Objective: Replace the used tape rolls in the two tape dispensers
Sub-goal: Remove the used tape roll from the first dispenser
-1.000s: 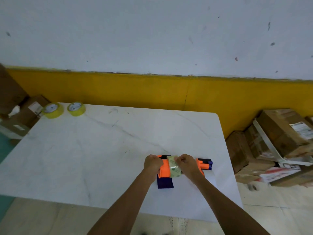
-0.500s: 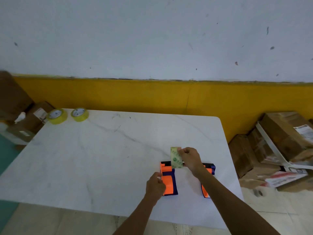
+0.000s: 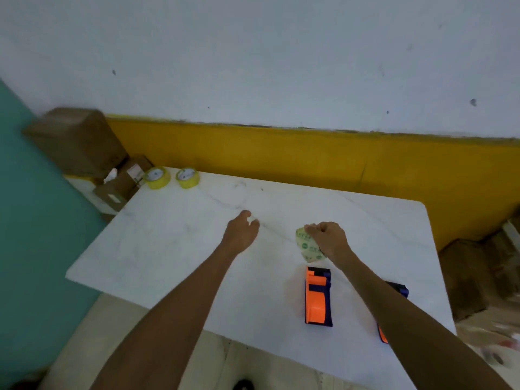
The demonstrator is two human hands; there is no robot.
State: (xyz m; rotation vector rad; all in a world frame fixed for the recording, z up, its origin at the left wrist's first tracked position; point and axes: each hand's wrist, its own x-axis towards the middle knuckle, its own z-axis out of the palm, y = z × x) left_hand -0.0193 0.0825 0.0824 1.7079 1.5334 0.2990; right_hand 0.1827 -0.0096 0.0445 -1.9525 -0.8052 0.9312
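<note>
My right hand (image 3: 329, 237) grips a used, nearly bare tape roll (image 3: 308, 246) with pale green print, held above the white table (image 3: 174, 249). Just below it an orange and blue tape dispenser (image 3: 318, 296) lies on the table. A second dispenser (image 3: 399, 291) lies further right, mostly hidden under my right forearm. My left hand (image 3: 242, 230) hovers over the middle of the table, fingers apart and holding nothing. Two full yellow tape rolls (image 3: 157, 178) (image 3: 188, 177) sit at the far left corner.
A yellow and white wall stands behind the table. Cardboard boxes (image 3: 81, 142) are stacked past the far left corner, and more boxes (image 3: 478, 274) lie on the floor to the right. The table's near edge runs diagonally under my forearms.
My right hand has lifted the used roll off the dispenser and carried it up the table. My left hand let go of the dispenser and reached forward to the left. The view swung left.
</note>
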